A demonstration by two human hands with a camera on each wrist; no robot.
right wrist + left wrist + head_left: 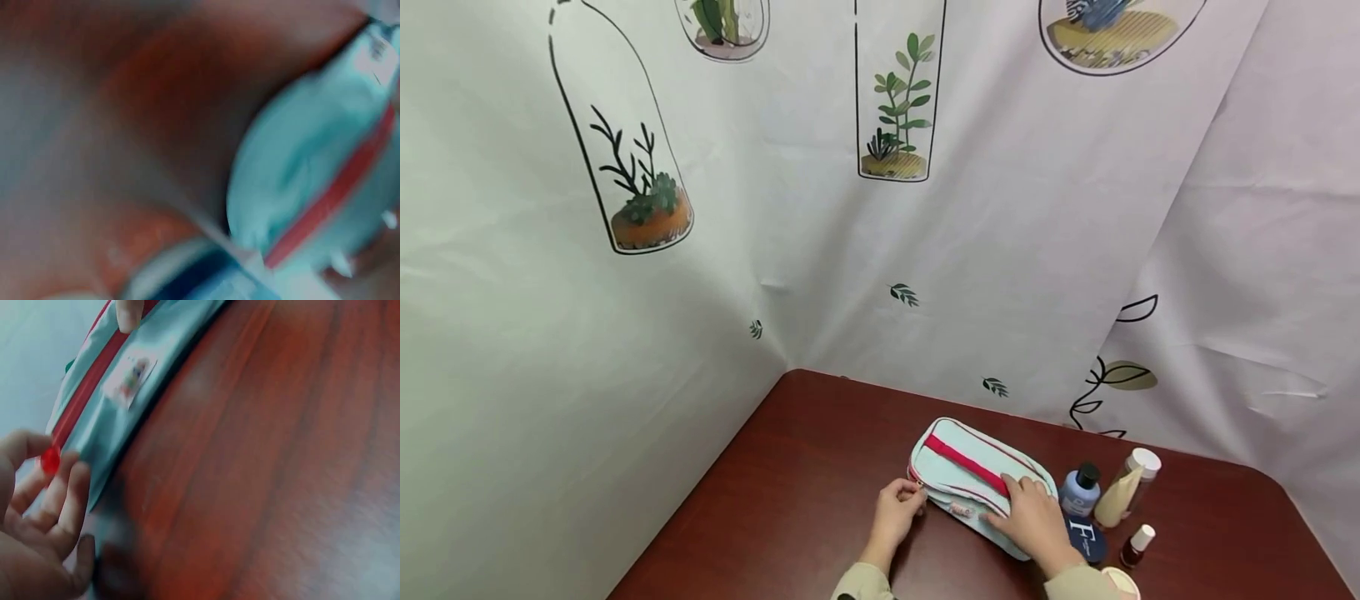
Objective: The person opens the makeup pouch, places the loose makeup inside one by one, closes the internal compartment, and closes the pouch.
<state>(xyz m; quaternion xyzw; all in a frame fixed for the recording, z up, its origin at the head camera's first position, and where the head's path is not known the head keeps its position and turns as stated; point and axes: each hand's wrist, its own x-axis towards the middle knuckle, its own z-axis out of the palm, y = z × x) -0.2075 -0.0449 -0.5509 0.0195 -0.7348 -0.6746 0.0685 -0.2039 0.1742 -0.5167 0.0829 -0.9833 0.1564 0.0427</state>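
A pale blue cosmetic bag (951,433) with red trim and a red strap handle (962,462) lies on the table. My left hand (897,515) pinches the red zipper pull (50,460) at the bag's near left corner. Along the bag's side in the left wrist view runs the red zipper (87,387), above a small white label (130,378). My right hand (1033,518) holds the bag's near right part, fingers over the top and thumb at the front. The right wrist view is blurred and shows only a little of that hand at its edge.
Right of the bag stand a blue bottle (1078,496) with a black cap, a cream tube (1117,498), a white-capped clear container (1144,463) and a nail polish bottle (1137,547). A dark blue disc (1086,542) marked F and a round cream-coloured jar (1122,582) are nearer. Printed cloth hangs behind.
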